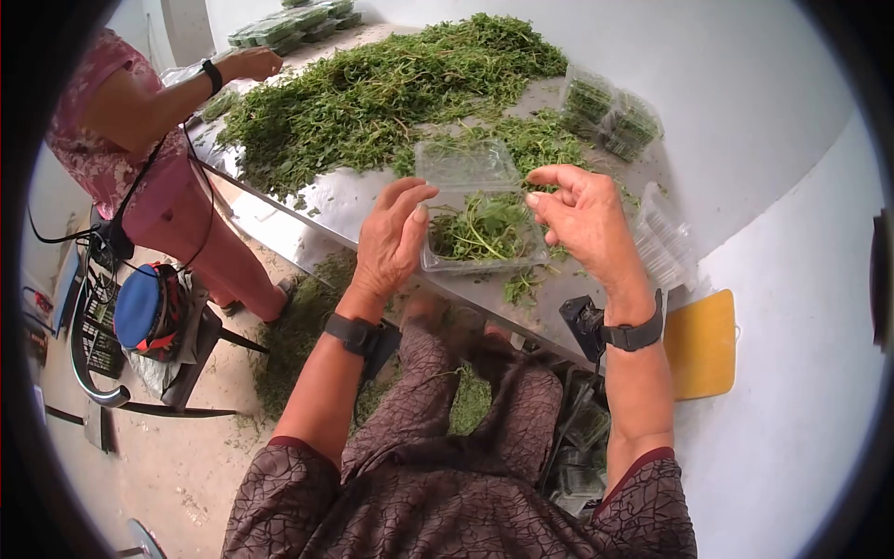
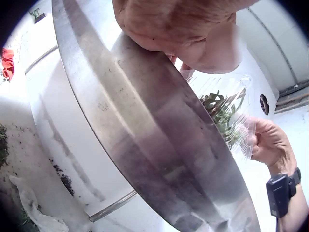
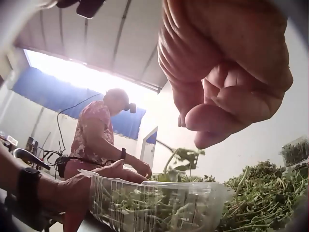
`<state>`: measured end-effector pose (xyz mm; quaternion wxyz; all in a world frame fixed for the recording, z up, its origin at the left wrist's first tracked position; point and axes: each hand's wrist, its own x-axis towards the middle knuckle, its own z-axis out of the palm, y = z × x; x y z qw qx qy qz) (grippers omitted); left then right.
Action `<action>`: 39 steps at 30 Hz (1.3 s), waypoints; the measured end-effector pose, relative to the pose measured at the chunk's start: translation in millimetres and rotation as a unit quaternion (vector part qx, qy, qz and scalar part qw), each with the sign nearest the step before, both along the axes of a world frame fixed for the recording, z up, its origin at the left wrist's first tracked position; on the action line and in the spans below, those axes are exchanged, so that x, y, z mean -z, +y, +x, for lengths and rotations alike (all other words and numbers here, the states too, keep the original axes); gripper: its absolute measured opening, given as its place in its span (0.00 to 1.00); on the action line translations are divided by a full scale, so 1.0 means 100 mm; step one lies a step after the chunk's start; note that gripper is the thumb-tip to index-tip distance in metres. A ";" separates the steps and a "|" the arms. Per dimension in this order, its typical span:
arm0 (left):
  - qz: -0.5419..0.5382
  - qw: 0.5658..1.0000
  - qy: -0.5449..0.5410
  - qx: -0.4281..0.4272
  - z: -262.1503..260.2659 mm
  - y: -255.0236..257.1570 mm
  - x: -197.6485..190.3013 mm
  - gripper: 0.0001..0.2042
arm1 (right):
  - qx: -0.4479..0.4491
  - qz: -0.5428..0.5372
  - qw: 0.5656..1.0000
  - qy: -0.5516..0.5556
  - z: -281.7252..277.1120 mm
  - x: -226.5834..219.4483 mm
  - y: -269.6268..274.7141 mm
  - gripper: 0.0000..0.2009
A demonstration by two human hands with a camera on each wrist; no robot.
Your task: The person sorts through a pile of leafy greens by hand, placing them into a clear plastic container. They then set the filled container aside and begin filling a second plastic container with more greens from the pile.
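A clear plastic clamshell box (image 1: 484, 265) sits at the metal table's near edge, its lid (image 1: 466, 166) folded back. Leafy green stems (image 1: 477, 228) fill its base, a few poking above the rim in the right wrist view. Along the box's left side, my left hand (image 1: 391, 233) rests with fingers fairly straight, fingertips right at the rim. Over the right rim hovers my right hand (image 1: 587, 219), fingers loosely bent, a gap between thumb and forefinger; nothing shows between them. From the right wrist view, these right fingers (image 3: 212, 121) are above the greens.
A big heap of greens (image 1: 400, 93) covers the table (image 1: 340, 200). Filled boxes (image 1: 610, 116) stand back right, nested clear boxes (image 1: 666, 238) at the right edge, more boxes (image 1: 293, 28) at the far end. Another person (image 1: 140, 121) works at the left. A yellow board (image 1: 703, 345) leans by the wall.
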<state>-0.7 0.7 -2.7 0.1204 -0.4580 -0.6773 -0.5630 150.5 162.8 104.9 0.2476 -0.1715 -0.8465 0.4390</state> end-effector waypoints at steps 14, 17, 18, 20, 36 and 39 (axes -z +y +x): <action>-0.006 0.999 -0.038 0.005 0.02 0.00 -0.01 0.15 | -0.061 0.314 0.947 0.035 0.16 0.31 -0.40 0.05; -0.003 0.999 -0.040 0.012 0.02 0.00 -0.02 0.16 | -0.107 0.301 0.945 0.064 0.15 0.40 -0.45 0.06; -0.005 0.999 -0.038 0.012 0.01 0.00 -0.01 0.16 | -0.106 0.300 0.946 0.067 0.15 0.43 -0.45 0.06; -0.001 0.999 -0.034 0.018 0.00 0.00 -0.01 0.16 | -0.114 0.293 0.946 0.080 0.14 0.49 -0.44 0.07; 0.030 0.987 0.156 -0.003 -0.02 -0.12 -0.06 0.27 | -0.027 0.206 0.958 0.200 0.18 0.77 -0.14 0.11; -0.065 0.973 0.217 0.043 0.06 -0.18 -0.41 0.32 | 0.004 0.160 0.970 0.183 0.23 0.70 -0.19 0.12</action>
